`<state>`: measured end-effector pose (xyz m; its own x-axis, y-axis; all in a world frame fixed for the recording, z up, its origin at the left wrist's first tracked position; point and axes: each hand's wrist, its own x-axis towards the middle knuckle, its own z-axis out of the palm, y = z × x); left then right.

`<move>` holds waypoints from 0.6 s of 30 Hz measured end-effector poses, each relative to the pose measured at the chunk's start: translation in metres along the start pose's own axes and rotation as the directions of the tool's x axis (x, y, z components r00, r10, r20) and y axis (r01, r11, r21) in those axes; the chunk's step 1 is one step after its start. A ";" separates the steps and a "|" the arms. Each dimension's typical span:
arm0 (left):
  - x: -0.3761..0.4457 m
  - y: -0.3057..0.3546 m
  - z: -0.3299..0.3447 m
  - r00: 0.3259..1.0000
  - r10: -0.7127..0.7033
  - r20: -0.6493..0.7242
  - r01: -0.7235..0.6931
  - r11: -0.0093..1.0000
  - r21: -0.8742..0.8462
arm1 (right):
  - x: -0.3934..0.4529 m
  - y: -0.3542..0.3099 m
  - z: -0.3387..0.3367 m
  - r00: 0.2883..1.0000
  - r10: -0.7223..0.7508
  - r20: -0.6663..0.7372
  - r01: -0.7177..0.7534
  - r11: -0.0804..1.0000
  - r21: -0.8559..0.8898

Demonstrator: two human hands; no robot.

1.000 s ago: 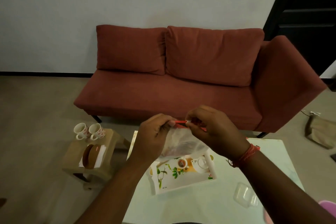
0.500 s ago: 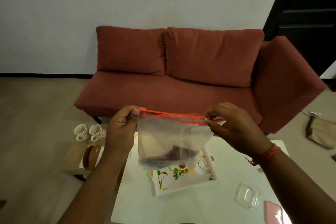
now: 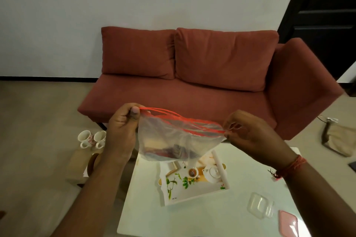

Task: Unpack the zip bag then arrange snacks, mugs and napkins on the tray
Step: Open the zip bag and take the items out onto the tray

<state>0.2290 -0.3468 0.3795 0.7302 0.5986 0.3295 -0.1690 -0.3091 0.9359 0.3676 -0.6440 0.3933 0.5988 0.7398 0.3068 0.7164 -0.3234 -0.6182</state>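
Note:
I hold a clear zip bag (image 3: 173, 138) with a red zip strip in the air above the table. My left hand (image 3: 121, 131) pinches its left top corner and my right hand (image 3: 248, 134) pinches the right end of the strip. The strip's two sides stand apart, so the mouth gapes. Dark snack packets (image 3: 173, 152) lie at the bag's bottom. Below it a white tray (image 3: 194, 196) with a printed teapot and leaves rests on the white table (image 3: 183, 219). Two white floral mugs (image 3: 92, 138) stand on a low wooden stool (image 3: 79, 169) at the left; my left arm hides most of the stool.
A red sofa (image 3: 192, 92) stands behind the table. A clear plastic box (image 3: 260, 206) and a pink lid (image 3: 289, 225) lie at the table's near right. A beige cloth bag (image 3: 339, 138) sits on the floor at the far right.
My hands have drawn apart, stretching the bag wide from its bunched state. The zip strip's two sides have since separated and the bag has tilted, right end lower.

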 end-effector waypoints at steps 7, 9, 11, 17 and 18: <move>0.003 0.004 0.021 0.989 0.063 0.132 -0.066 0.998 0.021 | 0.015 -0.025 0.018 0.999 0.002 0.038 -0.003 1.000 0.025; 0.004 0.004 0.024 0.980 0.067 0.185 -0.068 0.998 -0.002 | 0.023 -0.035 0.021 0.997 -0.036 0.066 0.035 0.999 0.013; 0.007 0.008 0.027 0.973 0.077 0.217 -0.075 0.997 -0.020 | 0.027 -0.043 0.024 0.994 -0.066 0.089 0.062 0.997 0.046; 0.007 0.022 0.036 0.966 0.035 0.257 -0.014 0.996 -0.083 | 0.024 -0.051 0.032 0.997 -0.001 0.078 -0.019 0.966 0.256; 0.007 0.023 0.037 0.964 0.028 0.266 -0.003 0.995 -0.096 | 0.022 -0.051 0.032 0.994 0.047 0.099 -0.079 0.934 0.348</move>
<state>0.2543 -0.3772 0.3986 0.8748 0.3715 0.3108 -0.2337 -0.2384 0.9426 0.3327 -0.5925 0.4083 0.5935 0.7786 0.2039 0.4973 -0.1556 -0.8535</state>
